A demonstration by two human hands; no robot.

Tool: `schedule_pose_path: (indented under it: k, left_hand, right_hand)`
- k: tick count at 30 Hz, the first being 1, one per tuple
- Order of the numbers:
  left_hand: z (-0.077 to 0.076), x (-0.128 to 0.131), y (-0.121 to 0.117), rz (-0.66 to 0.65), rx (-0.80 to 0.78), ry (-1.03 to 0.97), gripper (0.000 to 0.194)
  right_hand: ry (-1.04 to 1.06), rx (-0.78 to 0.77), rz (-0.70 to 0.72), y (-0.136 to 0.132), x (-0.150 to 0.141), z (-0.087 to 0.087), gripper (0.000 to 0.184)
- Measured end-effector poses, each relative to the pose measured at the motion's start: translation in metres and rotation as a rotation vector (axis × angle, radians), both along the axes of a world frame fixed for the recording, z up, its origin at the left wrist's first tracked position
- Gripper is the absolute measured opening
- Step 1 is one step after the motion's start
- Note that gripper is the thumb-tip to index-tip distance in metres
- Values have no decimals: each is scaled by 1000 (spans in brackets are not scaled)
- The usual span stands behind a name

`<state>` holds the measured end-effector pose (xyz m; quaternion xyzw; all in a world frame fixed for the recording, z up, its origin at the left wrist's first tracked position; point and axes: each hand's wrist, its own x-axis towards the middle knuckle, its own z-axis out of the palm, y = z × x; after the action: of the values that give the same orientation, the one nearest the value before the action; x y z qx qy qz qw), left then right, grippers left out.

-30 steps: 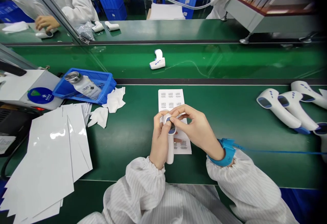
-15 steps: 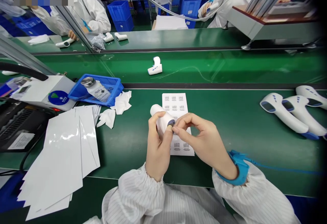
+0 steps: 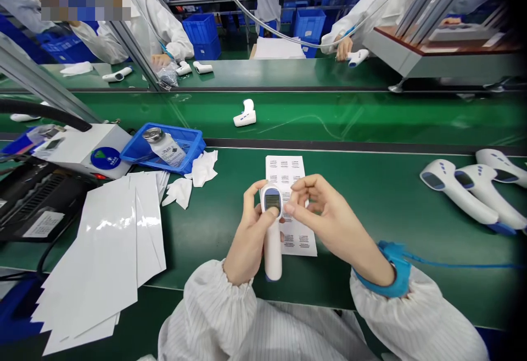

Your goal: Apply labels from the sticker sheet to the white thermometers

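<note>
My left hand [image 3: 247, 240] grips a white infrared thermometer [image 3: 273, 248] by its head, the thumb lying at the lower edge of its small dark screen. Its handle points down toward me. Just right of it, my right hand [image 3: 325, 213] is held with thumb and fingers apart and nothing visible between them; a blue strap [image 3: 387, 273] circles that wrist. Beneath both hands lies a white sheet of printed labels [image 3: 300, 243], partly covered by the fingers.
At right lie several white thermometers [image 3: 461, 196]; another thermometer [image 3: 246, 115] rests on the green belt [image 3: 329, 114]. To the left are white sheets [image 3: 102, 240], crumpled tissues [image 3: 203, 168], and a blue tray [image 3: 193, 147] holding a bottle [image 3: 167, 147]. Co-workers sit across the belt.
The thermometer has turned so its screen faces me and its handle points down. My right hand has drawn slightly away from it, fingers parting. The far co-worker's hand at right has lowered.
</note>
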<state>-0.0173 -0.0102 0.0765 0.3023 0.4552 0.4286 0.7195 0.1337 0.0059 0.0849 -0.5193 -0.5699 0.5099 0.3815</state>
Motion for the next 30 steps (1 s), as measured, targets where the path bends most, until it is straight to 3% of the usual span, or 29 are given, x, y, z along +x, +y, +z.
schedule_pose_path:
  k: [3, 5, 7, 10, 13, 15, 19, 22, 24, 26, 28, 30]
  left_hand:
    - [4, -2, -2, -75, 57, 6, 60]
    - [5, -1, -4, -103, 111, 56, 68]
    - [4, 0, -6, -95, 166, 127, 70]
    - [0, 2, -6, -68, 234, 198, 70]
    - [-5, 3, -4, -50, 267, 215, 72]
    - [-7, 4, -1, -44, 263, 215, 72]
    - [-10, 6, 3, -20, 279, 181, 79]
    - [-10, 2, 8, -71, 352, 119, 97]
    - [-8, -4, 17, -210, 409, 117, 109]
    - [-6, -14, 35, -323, 469, 246, 112]
    - [-4, -23, 66, -285, 503, 535, 100]
    - [-2, -30, 110, -113, 475, 865, 71]
  right_hand:
    - [-99, 248, 1, 5, -5, -3, 35]
    - [-90, 354, 30, 10, -8, -4, 22]
    - [-70, 436, -9, 13, -11, -3, 4]
    - [-42, 464, -77, 15, -14, -3, 9]
    - [22, 363, -93, 15, -15, -6, 10]
    - [97, 207, -70, 13, -16, -9, 6]
    - [237, -190, 46, 8, -18, -10, 50]
    - [266, -350, 221, 7, -18, -8, 55]
    - [190, -346, 320, 12, -13, -11, 44]
    - [7, -238, 308, 27, -2, -17, 37]
    - [-277, -84, 211, 56, 13, -25, 36]
    - [-610, 36, 98, 99, 26, -30, 35]
